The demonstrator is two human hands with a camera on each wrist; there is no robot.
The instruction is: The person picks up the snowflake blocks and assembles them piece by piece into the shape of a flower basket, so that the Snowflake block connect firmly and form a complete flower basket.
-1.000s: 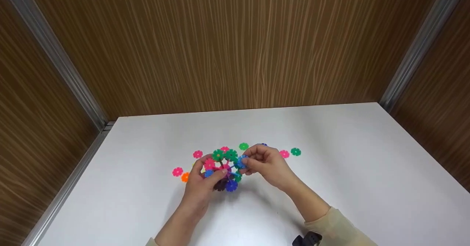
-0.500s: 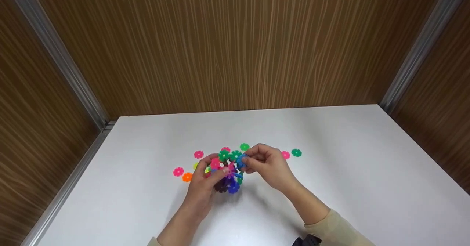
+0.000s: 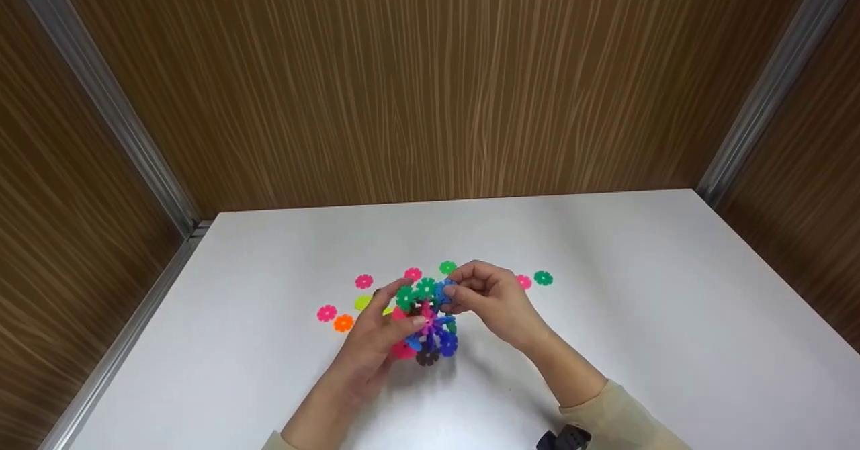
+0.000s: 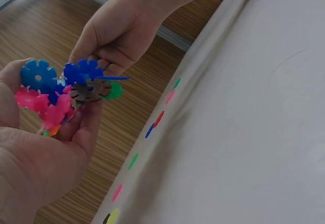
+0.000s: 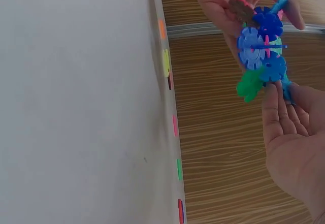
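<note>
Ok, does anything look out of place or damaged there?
Nothing stands out. The left hand holds the cluster of flower-shaped discs, the right hand pinches a blue disc at the cluster's edge, and the loose discs lie flat on the table. Fine cracks would be too small to see.

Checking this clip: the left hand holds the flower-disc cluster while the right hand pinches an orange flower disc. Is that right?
Not quite: the colour is wrong. The head view shows the right hand pinching a blue flower disc; the left hand does hold the flower-disc cluster.
</note>
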